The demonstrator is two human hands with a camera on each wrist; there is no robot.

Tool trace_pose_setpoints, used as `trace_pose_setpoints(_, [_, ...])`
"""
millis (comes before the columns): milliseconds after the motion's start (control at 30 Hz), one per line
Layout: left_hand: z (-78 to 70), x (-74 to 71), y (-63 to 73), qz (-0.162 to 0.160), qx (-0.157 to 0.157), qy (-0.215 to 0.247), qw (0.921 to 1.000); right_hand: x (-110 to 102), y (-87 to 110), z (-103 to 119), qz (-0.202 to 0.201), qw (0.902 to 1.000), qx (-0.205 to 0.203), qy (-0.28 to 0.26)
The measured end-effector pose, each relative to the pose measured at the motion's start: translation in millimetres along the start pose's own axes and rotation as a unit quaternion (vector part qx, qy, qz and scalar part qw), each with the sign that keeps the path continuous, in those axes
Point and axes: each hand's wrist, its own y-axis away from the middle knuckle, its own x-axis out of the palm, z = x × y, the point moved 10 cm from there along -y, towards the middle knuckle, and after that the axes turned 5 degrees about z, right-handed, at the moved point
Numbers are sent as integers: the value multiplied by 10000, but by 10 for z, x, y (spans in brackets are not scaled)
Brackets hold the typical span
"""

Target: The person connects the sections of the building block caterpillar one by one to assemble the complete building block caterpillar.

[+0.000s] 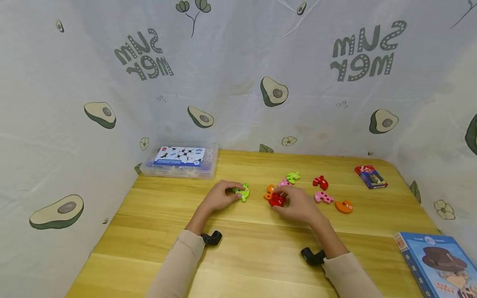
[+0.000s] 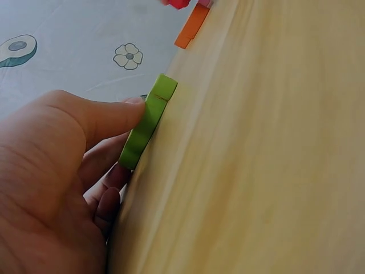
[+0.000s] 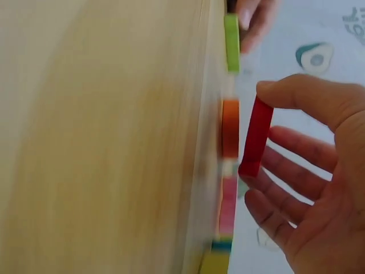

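Note:
My left hand (image 1: 220,195) pinches a light green puzzle piece (image 1: 244,192) between thumb and fingers; the piece lies flat on the wooden table. In the left wrist view the thumb rests on the near part of the green piece (image 2: 149,123). A red puzzle piece (image 1: 276,200) marked 2 is between the thumb and fingers of my right hand (image 1: 298,203). The right wrist view has that red piece (image 3: 258,137) tilted and held off the tabletop. Just beyond it lies an orange puzzle piece (image 1: 268,192), partly covered by the red one in the head view.
Behind my right hand are pink (image 1: 285,182) and green (image 1: 293,177) pieces. Farther right lie red (image 1: 321,182), pink (image 1: 323,197) and orange (image 1: 344,206) pieces. A clear plastic case (image 1: 179,161), a small card box (image 1: 371,176) and a blue box (image 1: 436,260) stand around the table edges.

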Motion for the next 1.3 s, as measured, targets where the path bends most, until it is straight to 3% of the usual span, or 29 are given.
trace_pose_setpoints(200, [-30, 31, 1, 47, 64, 38, 10000, 137, -134, 273, -250, 9989, -192, -345])
trace_pose_setpoints(467, [-42, 34, -2, 14, 190, 29, 9998, 349, -292, 476, -261, 9982, 40, -533])
trace_pose_setpoints(1300, [16, 22, 16, -72, 234, -174, 9995, 479, -318, 516, -688, 9940, 521, -673])
